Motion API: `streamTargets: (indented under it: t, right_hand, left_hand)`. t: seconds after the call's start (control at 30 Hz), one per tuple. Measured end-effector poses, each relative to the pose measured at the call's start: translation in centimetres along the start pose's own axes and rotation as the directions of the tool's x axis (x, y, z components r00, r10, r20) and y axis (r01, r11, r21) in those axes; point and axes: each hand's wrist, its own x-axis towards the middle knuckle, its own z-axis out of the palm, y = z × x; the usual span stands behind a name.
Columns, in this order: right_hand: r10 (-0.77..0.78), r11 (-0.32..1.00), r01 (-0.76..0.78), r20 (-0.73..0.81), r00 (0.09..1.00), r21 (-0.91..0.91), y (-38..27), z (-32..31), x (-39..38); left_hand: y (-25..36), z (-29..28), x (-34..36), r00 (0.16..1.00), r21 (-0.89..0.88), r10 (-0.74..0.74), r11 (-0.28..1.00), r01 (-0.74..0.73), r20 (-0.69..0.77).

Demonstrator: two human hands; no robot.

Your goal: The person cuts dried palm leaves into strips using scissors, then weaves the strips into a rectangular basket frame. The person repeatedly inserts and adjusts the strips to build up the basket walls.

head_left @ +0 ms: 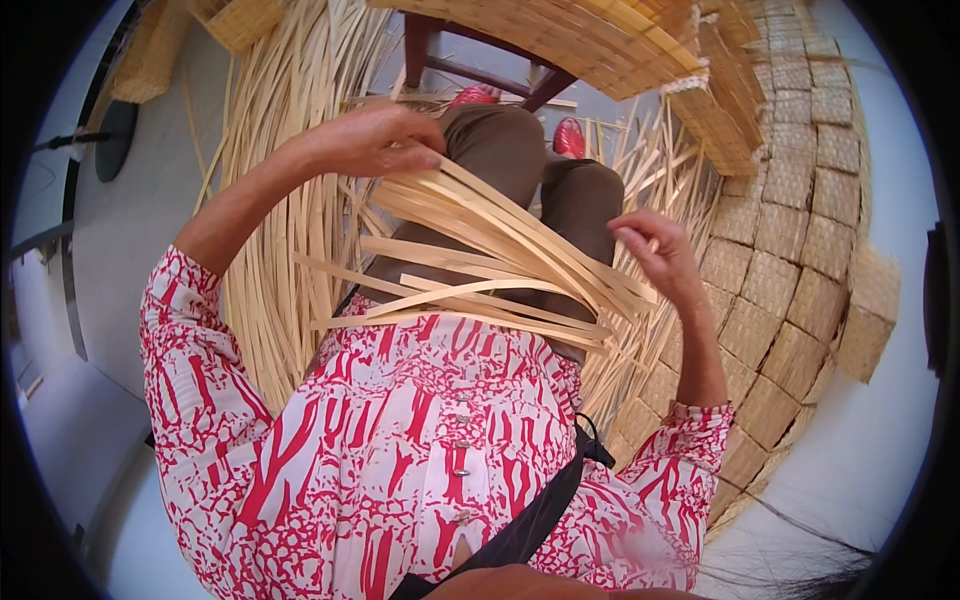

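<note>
A loose bundle of flat, pale bamboo strips (500,235) lies across my lap, fanned out toward the left and gathered closer at the right. My left hand (385,140) is closed at the bundle's upper left end, its fingers and thumb pinched on a strip beside my knee. To the right of the bundle, my right hand (662,258) is raised with its fingers curled in a pinch. Something small and pale shows at its fingertips, too small to name.
Long loose strips (285,220) cover the floor on the left. Woven blocks (780,300) stand in rows along the right. Ahead are a large woven piece (560,45) and a dark wooden stool (480,75). A round black base (117,142) stands far left.
</note>
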Motion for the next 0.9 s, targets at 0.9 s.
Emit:
streamTargets:
  t: [0.9]
  right_hand:
    - [0.092,0.881,-0.189,0.235,0.968,0.433,-1.6,1.2,-0.3]
  left_hand:
    - [5.1,-5.3,3.9,0.990,-0.050,-0.075,0.996,0.069,-0.117]
